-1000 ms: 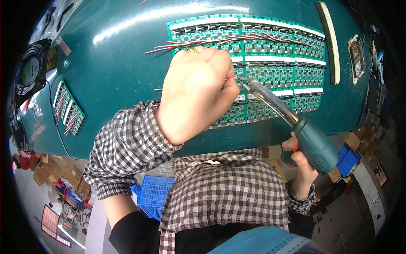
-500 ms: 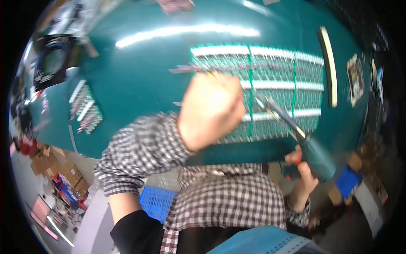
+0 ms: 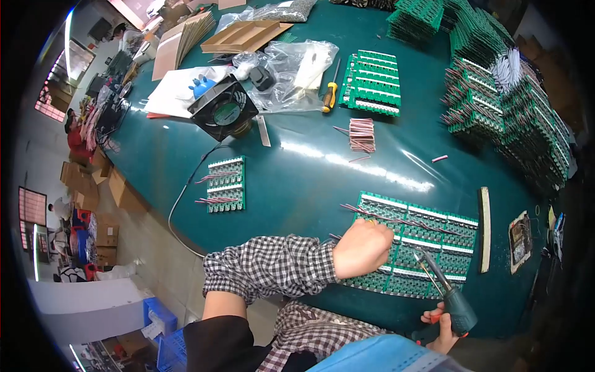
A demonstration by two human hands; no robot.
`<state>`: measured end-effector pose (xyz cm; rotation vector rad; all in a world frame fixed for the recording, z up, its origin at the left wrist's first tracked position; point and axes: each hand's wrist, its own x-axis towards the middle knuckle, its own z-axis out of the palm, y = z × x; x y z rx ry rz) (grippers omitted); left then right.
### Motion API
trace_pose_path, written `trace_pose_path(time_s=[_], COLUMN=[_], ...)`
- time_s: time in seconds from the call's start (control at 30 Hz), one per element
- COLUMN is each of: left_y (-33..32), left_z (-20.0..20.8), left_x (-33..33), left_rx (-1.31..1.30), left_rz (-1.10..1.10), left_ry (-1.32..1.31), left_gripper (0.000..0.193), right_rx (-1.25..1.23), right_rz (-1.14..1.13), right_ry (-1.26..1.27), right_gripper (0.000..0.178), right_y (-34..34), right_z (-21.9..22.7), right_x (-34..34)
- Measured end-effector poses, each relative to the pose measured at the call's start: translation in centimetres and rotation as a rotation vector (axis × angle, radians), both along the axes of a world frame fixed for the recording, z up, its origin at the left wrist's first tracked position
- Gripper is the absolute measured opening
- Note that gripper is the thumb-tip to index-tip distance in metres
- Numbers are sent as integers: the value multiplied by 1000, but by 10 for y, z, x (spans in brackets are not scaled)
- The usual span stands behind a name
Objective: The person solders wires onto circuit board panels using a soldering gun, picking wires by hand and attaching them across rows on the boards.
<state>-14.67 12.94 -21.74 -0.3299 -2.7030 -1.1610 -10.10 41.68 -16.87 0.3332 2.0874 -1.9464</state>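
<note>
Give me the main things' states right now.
Large green rectangular circuit-board panel: lying flat, reddish wires across it.
Dark-green plastic soldering iron: held, heat unclear.
Bare left hand: curled over the panel, contents hidden.
Bare right hand: gripping the iron.
Square black plastic fan: tilted, spin unclear.
Brown cardboard tray: open-topped.

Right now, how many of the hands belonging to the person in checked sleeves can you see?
2. The left hand is over the left part of the green circuit boards; the right hand grips the soldering tool, which partly hides it.
</note>
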Motion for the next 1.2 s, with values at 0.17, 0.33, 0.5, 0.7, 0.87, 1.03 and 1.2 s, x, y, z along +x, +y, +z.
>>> trace_pose_path(time_s=[0.17,0.33,0.5,0.7,0.87,1.03,1.2], left_y=[-5,-12,1,4,3,1,1], left_z=[-4,8,-6,-8,-6,-8,-8], left_x=[-9,-16,-14,-5,-6,-8,-10], left_rx=[-54,2,-83,-80,-126,-124,-99], left_rz=[-27,-13,-36,-16,-5,-13,-18], left_ry=[-47,-62,-66,-28,-53,-43,-63], left_gripper=[5,6,12,18,19,19,19], right_rx=[-55,-181,-131,-18,18,-82,-52], right_rz=[-146,88,112,178,179,182,208], right_ry=[-22,70,78,51,28,-7,-14], right_gripper=[27,37,45,54,53,51,50], right_y=[-16,-13,-7,-3,-7,-9,-9], right_z=[4,2,-4,-4,0,0,0], right_x=[-3,-16,-14,-8,-9,-9,-11])
